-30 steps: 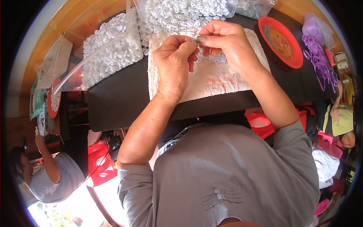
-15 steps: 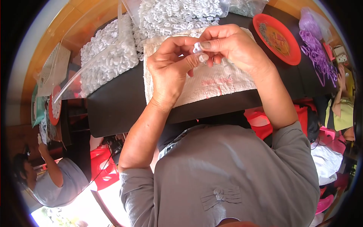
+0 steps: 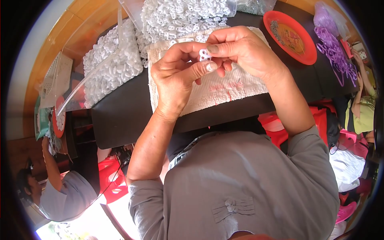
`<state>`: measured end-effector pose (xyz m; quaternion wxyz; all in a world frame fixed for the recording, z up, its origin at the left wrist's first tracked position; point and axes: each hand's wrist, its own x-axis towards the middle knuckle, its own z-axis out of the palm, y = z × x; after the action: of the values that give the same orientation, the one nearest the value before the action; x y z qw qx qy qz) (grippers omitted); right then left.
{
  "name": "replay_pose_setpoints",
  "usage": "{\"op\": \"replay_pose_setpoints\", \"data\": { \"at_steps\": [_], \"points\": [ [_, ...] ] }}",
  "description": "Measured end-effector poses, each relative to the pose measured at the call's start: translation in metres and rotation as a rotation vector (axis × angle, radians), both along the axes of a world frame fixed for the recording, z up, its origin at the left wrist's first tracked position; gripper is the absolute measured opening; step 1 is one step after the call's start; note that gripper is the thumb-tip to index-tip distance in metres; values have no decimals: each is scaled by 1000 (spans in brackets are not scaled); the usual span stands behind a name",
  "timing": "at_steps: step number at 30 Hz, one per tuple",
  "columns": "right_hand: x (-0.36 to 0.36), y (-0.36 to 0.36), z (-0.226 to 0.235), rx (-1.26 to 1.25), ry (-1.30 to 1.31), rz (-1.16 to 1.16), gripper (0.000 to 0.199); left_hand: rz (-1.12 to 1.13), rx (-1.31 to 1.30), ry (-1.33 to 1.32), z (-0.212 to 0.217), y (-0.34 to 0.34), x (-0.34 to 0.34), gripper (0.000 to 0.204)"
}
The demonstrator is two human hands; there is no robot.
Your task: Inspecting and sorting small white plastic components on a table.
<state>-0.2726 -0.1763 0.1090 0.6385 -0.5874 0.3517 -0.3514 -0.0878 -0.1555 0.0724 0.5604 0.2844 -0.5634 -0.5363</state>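
Note:
Above a cream towel [image 3: 228,89], a small white plastic piece with round holes [image 3: 205,55] stands between my two hands. My left hand [image 3: 173,76] grips it from the left, thumb below and fingers curled behind. My right hand [image 3: 249,51] is closed in a pinch at the piece's upper right edge, its thumb pressed near the top. Whether the right fingertips also hold some tiny part cannot be made out. Beyond the towel lies a heap of similar white pieces [image 3: 176,18], with some scattered along the towel's far edge.
A clear bag packed with white pieces [image 3: 114,64] stands left on the black table [image 3: 120,124]. To the right are a red oval plate [image 3: 307,58] with small metal bits and a bundle of purple straps [image 3: 335,54]. Other people sit at both sides, a grey sleeve [image 3: 74,196] at left.
The white piece has tilted so its holed face shows, and sits slightly lower and further left. My left thumb has shifted left. Both hands keep their pinch.

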Motion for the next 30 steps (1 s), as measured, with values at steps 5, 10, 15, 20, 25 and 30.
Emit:
{"op": "replay_pose_setpoints", "data": {
  "at_steps": [5,10,15,20,25,30],
  "points": [
    [-1,-1,-2,-104,9,-14,24,-4,20,52,2,0,-2,26],
    [1,0,-1,-80,19,-6,24,38,-5,-69,3,4,1,27],
    [0,2,-3,22,-17,38,22,10,-101,2,8,11,-1,22],
    [3,0,-16,72,-151,119,23,-64,-98,44,8,13,1,14],
    [8,-2,-18,113,-197,145,22,-83,-56,121,6,10,4,15],
    [10,-2,-22,121,-293,138,20,-57,-95,105,5,4,4,16]
  ]
}}
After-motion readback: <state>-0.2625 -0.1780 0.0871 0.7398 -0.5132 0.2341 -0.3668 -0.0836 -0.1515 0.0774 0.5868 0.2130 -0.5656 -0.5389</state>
